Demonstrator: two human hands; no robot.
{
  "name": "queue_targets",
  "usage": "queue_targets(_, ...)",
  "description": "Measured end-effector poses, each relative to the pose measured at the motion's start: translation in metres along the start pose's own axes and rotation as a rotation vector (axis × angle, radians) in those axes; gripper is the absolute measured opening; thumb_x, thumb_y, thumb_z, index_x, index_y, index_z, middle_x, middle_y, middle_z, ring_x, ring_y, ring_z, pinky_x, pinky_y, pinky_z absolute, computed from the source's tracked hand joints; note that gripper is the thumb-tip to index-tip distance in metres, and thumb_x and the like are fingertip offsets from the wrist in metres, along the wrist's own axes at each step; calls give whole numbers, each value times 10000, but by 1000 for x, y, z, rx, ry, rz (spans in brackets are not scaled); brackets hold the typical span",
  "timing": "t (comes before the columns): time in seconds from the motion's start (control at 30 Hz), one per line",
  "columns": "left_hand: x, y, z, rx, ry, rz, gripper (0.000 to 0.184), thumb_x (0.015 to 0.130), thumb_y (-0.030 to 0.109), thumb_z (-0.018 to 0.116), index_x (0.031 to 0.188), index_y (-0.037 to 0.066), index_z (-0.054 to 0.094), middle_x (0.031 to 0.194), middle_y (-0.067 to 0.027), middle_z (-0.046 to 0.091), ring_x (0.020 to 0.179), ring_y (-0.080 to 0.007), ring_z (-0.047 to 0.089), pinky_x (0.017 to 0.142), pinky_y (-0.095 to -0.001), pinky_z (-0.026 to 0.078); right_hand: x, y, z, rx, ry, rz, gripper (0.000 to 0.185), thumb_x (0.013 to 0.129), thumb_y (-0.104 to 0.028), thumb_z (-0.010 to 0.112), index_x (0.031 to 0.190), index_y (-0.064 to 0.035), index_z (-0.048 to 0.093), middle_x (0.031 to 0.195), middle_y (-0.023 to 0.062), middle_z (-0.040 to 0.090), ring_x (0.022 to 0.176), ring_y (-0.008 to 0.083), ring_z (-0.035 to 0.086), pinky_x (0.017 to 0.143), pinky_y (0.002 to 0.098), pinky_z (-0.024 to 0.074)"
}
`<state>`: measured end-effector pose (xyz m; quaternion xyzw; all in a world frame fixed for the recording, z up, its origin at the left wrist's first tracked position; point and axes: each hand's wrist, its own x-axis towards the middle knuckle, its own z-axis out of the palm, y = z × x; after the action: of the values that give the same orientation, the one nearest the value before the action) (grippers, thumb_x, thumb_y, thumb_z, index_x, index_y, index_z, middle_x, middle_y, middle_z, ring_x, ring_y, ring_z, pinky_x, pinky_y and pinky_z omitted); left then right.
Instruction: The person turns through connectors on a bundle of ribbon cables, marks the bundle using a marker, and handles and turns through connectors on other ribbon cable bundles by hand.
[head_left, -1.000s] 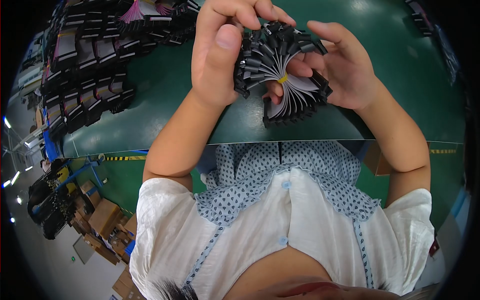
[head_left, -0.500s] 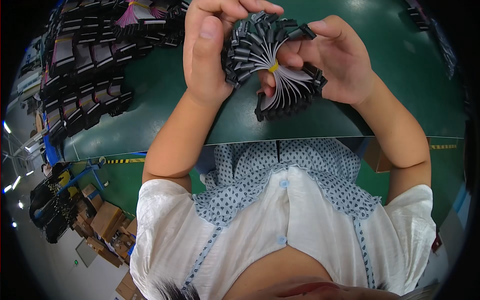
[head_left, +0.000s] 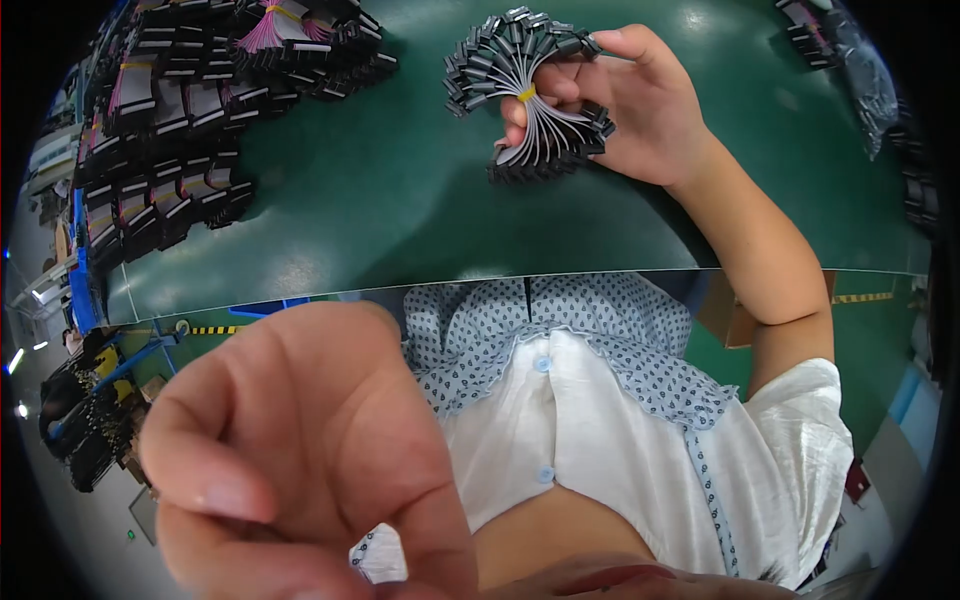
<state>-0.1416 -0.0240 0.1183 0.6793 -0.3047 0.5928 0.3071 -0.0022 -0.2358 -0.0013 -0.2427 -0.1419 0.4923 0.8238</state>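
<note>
My right hand (head_left: pixel 640 110) grips a bundle of short grey ribbon cables (head_left: pixel 545 125) with black connectors at both ends. A yellow tie (head_left: pixel 526 93) cinches the bundle at its middle, and both ends fan out above the green table. Close to the camera at the lower left is my left hand (head_left: pixel 320 440), palm showing and fingers loosely bent apart. No object shows in that palm; part of the hand runs out of the frame at the bottom. Through a gap by its fingers a bit of white patterned cloth shows.
Rows of similar cable bundles (head_left: pixel 165 100) lie stacked on the table (head_left: pixel 330 210) at the left. More cables and a clear plastic bag (head_left: pixel 860 90) lie at the far right. A cardboard box (head_left: pixel 725 310) stands below the table edge.
My left hand has left the cable bundle and come back toward the camera, at the lower left. My right hand still holds the bundle, now slightly higher and further left in view.
</note>
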Motion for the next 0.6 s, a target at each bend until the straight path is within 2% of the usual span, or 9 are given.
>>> queue_targets(0.17, -2, -10, -19, -37, -75, 134, 247, 1009, 471, 514, 1146, 318, 652, 1160, 173, 618, 1159, -96, 555, 1035, -387, 416, 1, -3, -3, 4, 18, -6, 496, 971, -559, 398, 890, -77, 486, 1155, 221, 595, 1154, 369, 613, 1063, 473, 461)
queue_targets(0.27, -3, -14, -31, -53, -116, 189, 265, 1011, 478, 511, 1171, 323, 654, 1182, 175, 625, 1181, -95, 555, 1042, -385, 413, 1, -5, 3, -70, 93, -3, 561, 970, -565, 368, 993, -31, 537, 1161, 211, 595, 1157, 354, 611, 1071, 472, 456)
queue_targets(0.37, -2, -21, -43, -81, -149, 227, 283, 1013, 485, 507, 1196, 329, 656, 1203, 177, 631, 1204, -95, 555, 1049, -383, 410, 4, -5, 0, -123, 65, -18, 667, 965, -576, 343, 1143, 28, 562, 1172, 203, 596, 1157, 338, 609, 1074, 466, 455)
queue_targets(0.47, 6, -28, -52, -137, -153, 236, 302, 1016, 493, 504, 1221, 334, 658, 1224, 179, 637, 1226, -94, 555, 1056, -381, 407, 2, -6, -8, -77, 27, -14, 712, 965, -566, 347, 1225, 64, 555, 1185, 200, 594, 1159, 333, 606, 1071, 463, 457)
queue_targets(0.53, 14, -33, -53, -237, -88, 119, 315, 1017, 498, 502, 1238, 337, 660, 1239, 180, 642, 1241, -94, 555, 1061, -379, 405, 0, -8, 0, -98, 64, -15, 689, 971, -555, 350, 1207, 59, 555, 1196, 202, 590, 1156, 339, 607, 1077, 465, 454)
queue_targets(0.6, 25, -40, -44, -424, 61, -97, 427, 946, 541, 571, 1279, 288, 655, 1276, 114, 646, 1258, -131, 556, 1068, -395, 397, -1, -8, 3, -74, 82, -16, 663, 975, -544, 358, 1186, 51, 561, 1202, 203, 588, 1149, 344, 608, 1081, 470, 453)
